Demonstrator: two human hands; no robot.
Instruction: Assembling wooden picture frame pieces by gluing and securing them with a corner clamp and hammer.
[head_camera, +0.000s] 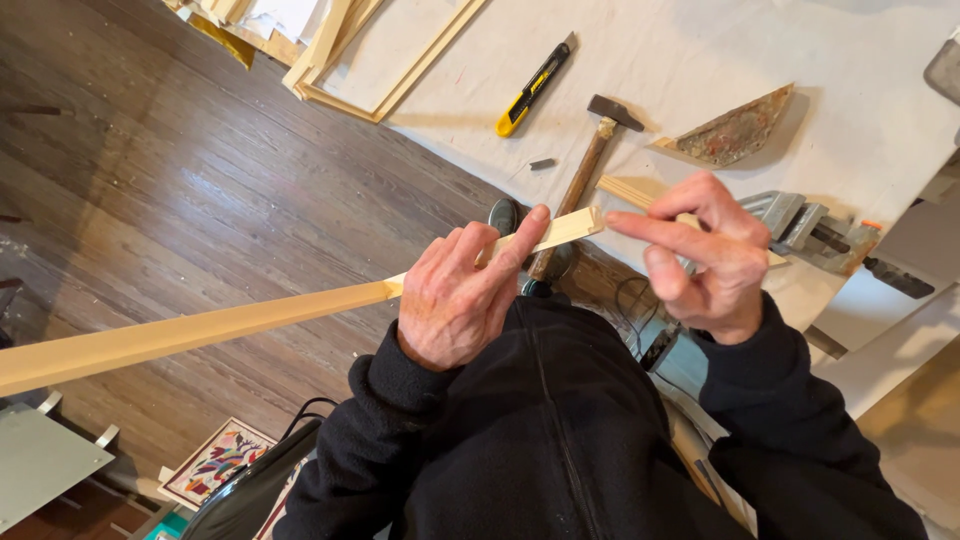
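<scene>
Left hand (455, 300): I see its grip pinching one long wood strip (200, 330) near the strip's far end, thumb and fingers wrapped over it.
Right hand (705, 260): forefinger stretched out toward the strip's end, just short of it; the other fingers curled over a second, shorter wood piece (625, 192). How tight that grip is, I cannot tell.
Strip: one, pale, held in the air, running from lower left up to the right above the floor (200, 180) and the table edge.
Table (700, 50): covered in white cloth.
Hammer (590, 165): one, wooden handle, lying just beyond the hands.
Knife (535, 85): one yellow-and-black utility knife, well apart from the hammer.
Wedge (735, 130): one stained triangular piece.
Stapler (800, 225): one grey metal tool by my right wrist.
Frames (340, 60): a stack at the table's far corner; count unclear.
</scene>
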